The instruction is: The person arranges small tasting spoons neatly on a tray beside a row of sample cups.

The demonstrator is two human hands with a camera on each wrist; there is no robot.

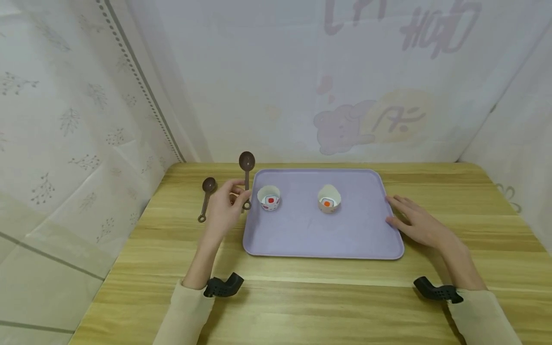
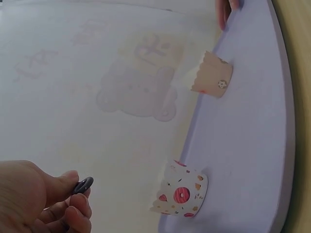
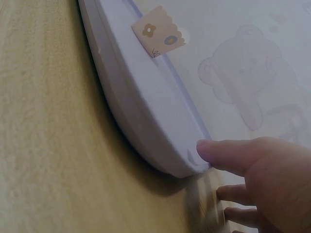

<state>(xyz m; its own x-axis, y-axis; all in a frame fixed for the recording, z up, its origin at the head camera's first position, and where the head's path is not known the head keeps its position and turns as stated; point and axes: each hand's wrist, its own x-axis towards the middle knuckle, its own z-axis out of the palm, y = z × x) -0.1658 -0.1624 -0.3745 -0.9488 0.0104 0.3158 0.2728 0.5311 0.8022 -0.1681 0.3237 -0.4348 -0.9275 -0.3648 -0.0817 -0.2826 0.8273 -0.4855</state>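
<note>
Measuring spoon (image 1: pixel 247 177) in your left hand (image 1: pixel 223 211), you pinch its handle just beside the lilac tray's left edge; your right hand (image 1: pixel 419 221), fingers extended, touches that lilac tray (image 1: pixel 297 235) at its right rim. You seem to be positioning the spoon; moving it rightward would call for clearing the donut-print baking cup (image 1: pixel 269 199).

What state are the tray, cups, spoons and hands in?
Lilac rectangular tray, resting on wooden table
White patterned paper cup, upright, red square inside
Beige paper cup, upright, orange square inside
Brown long-handled spoon, held
Second brown spoon, lying on the table
Left hand, pinching that long-handled spoon
Right hand, touching the tray's right edge
</note>
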